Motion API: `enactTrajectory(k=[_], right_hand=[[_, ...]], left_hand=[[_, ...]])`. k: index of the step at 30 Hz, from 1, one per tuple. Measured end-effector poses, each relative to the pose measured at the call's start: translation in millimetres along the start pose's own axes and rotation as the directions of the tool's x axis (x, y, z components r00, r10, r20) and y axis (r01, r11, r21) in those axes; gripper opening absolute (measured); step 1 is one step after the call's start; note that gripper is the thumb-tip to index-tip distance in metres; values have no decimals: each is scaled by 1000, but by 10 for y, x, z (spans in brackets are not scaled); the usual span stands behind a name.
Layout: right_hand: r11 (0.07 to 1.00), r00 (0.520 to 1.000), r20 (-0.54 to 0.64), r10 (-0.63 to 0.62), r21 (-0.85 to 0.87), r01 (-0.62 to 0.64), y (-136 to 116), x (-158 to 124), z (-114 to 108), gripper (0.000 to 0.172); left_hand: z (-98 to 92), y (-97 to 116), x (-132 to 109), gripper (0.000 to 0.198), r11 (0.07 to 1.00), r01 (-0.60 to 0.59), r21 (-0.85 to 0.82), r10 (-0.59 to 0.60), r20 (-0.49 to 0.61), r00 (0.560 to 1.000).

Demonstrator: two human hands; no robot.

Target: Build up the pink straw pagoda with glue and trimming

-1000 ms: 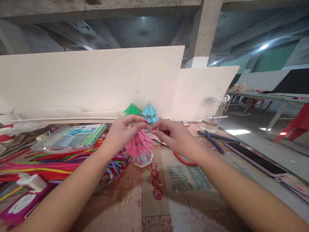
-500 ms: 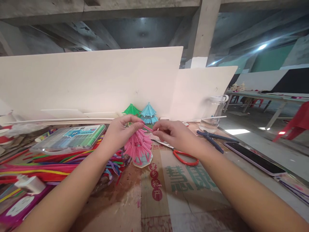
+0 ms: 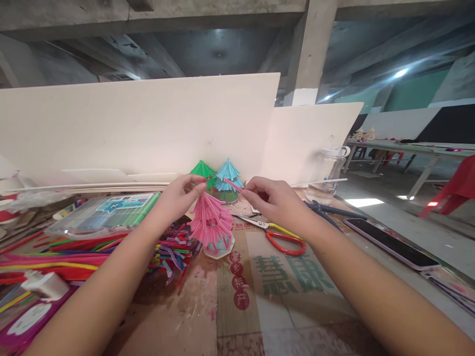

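Note:
A small two-tiered pavilion model (image 3: 211, 220), made of pink pipe cleaners on a pale base, stands in front of me, tilted slightly. My left hand (image 3: 182, 197) is closed at its peak, thumb and forefinger drawn together; I cannot make out what lies between them. To the right, my right hand (image 3: 269, 198) pinches a short pink pipe cleaner (image 3: 233, 185), its free end pointing left. Scissors with red and yellow handles (image 3: 284, 241) lie below that hand. Behind the pink model stand a green pavilion model (image 3: 202, 169) and a blue one (image 3: 227, 173).
Bundled coloured pipe cleaners (image 3: 74, 259) and a clear marker case (image 3: 104, 215) lie at left, near a white plug (image 3: 46, 284). Pliers (image 3: 326, 212), a phone (image 3: 389, 242) and a water jar (image 3: 326, 173) occupy the right. White boards (image 3: 148, 128) rise behind.
The hands have moved apart; the pink pipe cleaner, earlier stretched between them, now sticks out of the right hand alone. The right hand has shifted slightly right and up.

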State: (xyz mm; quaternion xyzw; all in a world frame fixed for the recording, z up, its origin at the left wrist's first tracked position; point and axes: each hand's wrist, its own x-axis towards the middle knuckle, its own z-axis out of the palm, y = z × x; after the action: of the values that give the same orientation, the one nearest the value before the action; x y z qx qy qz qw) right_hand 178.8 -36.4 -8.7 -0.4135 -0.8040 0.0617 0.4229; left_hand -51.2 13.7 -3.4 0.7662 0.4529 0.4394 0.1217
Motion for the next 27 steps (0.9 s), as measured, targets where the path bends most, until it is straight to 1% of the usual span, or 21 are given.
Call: enactTrajectory(k=[2,4,6,9,11,16,22,27], right_hand=[[1000,1000,-4,2,-9,-2,-3,1,-3,24],[1000,1000,-4,3,-18,-4,-8,2,-2,23],[1000,1000,-4,4,-25,-4,-9,4,2,23],[1000,1000,-8,-3,-29,3,-2,6,9,22],[1000,1000,-10,-6,-25,6,3,5,9,22],[999,1000,-4,-3,-33,3,5,1,-7,22],[999,1000,11,-10,-53,11,10,1,-1,23],[999,1000,7,-17,-51,17,22,-1,0,24]], left_hand=[[-11,-38,9,46,999,12,37,-15,91,996],[-25,-41,5,44,998,15,65,-23,133,991],[-38,-16,-6,43,996,23,80,-34,129,991],[-54,51,-26,40,993,48,104,-58,95,994],[-57,98,-40,38,996,40,84,-47,85,995],[-12,171,-75,34,999,-24,-48,29,115,993],[84,240,-133,37,996,-1,-87,16,173,985],[91,235,-138,36,995,4,-104,14,170,985]])
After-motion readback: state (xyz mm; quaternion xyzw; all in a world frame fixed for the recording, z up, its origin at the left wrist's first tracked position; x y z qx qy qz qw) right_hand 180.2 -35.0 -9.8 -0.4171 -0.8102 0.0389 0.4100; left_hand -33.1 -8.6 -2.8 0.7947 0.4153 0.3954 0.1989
